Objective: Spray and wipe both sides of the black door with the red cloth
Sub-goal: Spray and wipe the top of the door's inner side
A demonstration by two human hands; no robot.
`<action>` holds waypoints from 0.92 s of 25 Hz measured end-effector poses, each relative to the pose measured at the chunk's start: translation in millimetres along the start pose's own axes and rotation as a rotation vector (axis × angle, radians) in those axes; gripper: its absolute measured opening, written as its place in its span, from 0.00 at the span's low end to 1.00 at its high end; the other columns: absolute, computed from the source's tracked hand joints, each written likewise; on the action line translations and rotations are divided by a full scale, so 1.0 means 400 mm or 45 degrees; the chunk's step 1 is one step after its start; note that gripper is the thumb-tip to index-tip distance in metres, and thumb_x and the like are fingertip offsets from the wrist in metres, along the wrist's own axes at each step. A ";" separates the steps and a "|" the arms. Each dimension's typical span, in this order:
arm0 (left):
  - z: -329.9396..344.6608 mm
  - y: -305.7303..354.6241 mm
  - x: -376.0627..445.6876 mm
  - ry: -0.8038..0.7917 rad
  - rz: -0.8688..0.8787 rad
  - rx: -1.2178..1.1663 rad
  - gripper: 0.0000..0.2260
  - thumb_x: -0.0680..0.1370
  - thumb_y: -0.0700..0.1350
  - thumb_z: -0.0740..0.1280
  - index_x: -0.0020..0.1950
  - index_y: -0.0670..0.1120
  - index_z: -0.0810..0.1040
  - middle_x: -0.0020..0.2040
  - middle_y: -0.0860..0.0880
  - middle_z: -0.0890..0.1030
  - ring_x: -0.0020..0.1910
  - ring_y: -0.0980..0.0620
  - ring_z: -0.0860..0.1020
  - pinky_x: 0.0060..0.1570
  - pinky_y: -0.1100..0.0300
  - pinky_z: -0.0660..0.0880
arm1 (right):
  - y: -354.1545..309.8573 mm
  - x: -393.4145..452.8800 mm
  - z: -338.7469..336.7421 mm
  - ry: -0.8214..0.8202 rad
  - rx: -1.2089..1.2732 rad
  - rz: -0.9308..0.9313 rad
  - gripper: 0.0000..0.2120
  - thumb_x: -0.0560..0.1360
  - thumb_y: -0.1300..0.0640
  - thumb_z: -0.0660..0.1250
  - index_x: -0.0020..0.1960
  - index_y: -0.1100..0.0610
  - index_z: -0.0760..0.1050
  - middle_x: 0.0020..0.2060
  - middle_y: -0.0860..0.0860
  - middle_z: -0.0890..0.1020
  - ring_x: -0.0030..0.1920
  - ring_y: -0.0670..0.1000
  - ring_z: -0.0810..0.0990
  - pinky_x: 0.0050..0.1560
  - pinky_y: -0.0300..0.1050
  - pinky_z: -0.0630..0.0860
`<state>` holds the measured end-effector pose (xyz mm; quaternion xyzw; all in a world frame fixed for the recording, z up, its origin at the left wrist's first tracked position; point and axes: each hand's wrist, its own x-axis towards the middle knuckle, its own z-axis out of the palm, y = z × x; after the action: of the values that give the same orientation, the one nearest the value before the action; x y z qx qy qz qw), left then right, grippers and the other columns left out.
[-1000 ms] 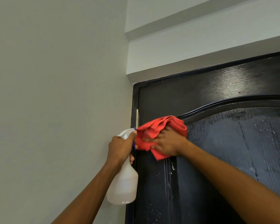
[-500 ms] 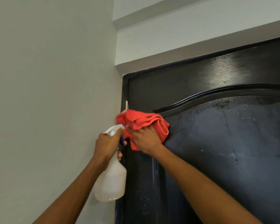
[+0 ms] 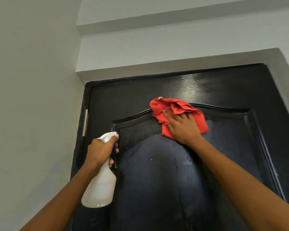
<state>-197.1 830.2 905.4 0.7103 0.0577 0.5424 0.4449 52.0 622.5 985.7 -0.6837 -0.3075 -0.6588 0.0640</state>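
At the left of the head view, a plain grey wall (image 3: 32,97) met the door frame, and a pale hinge plate (image 3: 85,122) showed in the gap at the door's left edge. Just right of it, the left hand (image 3: 100,150) gripped the neck of a white spray bottle (image 3: 100,189), its fingers curled round the neck and the thumb lying over the sprayer head near the blue trigger (image 3: 115,147). The bottle hung slightly tilted, close to the door but apart from it, probably so that spraying could resume without a change of grip.

Further right, the black door (image 3: 157,189) stood shut in its frame, filling the centre of the view. A dull, misted film covered much of the recessed panel, which suggested that fluid had been applied on this side and wiping was under way. The right hand (image 3: 182,129) pressed the red cloth (image 3: 165,117) flat against the door with its fingers straight and spread, a posture that distributes pressure over the bunched fabric. The cloth lay across the arched moulding (image 3: 132,116) at the top of the panel, where raised edges tend to retain residue. The other side of the door was out of sight and presumably untreated.
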 end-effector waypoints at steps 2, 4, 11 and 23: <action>0.056 0.016 -0.017 -0.030 -0.022 0.009 0.18 0.80 0.57 0.67 0.45 0.42 0.83 0.37 0.43 0.85 0.23 0.45 0.76 0.25 0.57 0.75 | 0.146 -0.097 -0.017 0.056 -0.005 0.254 0.29 0.81 0.41 0.50 0.79 0.49 0.68 0.75 0.56 0.72 0.64 0.63 0.79 0.63 0.60 0.72; 0.094 0.027 -0.028 -0.047 -0.048 0.004 0.18 0.80 0.58 0.67 0.46 0.43 0.83 0.38 0.44 0.85 0.23 0.47 0.76 0.25 0.58 0.76 | 0.202 -0.167 -0.019 0.079 0.024 0.523 0.29 0.82 0.40 0.48 0.80 0.49 0.64 0.77 0.55 0.69 0.67 0.66 0.75 0.68 0.64 0.67; 0.123 0.019 -0.033 -0.046 -0.091 -0.035 0.18 0.80 0.59 0.66 0.52 0.44 0.81 0.43 0.43 0.85 0.25 0.47 0.76 0.25 0.60 0.75 | -0.084 -0.049 0.023 0.092 0.270 0.652 0.30 0.81 0.35 0.48 0.81 0.42 0.60 0.81 0.54 0.62 0.79 0.64 0.60 0.74 0.71 0.54; 0.151 0.032 -0.013 -0.042 -0.030 0.017 0.18 0.79 0.59 0.67 0.52 0.44 0.81 0.42 0.43 0.85 0.25 0.46 0.77 0.26 0.59 0.75 | 0.039 -0.016 0.013 0.060 0.121 0.331 0.46 0.72 0.20 0.48 0.83 0.42 0.52 0.83 0.56 0.50 0.81 0.68 0.46 0.74 0.76 0.37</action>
<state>-154.7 785.1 909.8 0.7214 0.0623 0.5249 0.4473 64.6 610.5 984.2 -0.6982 -0.2455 -0.6456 0.1882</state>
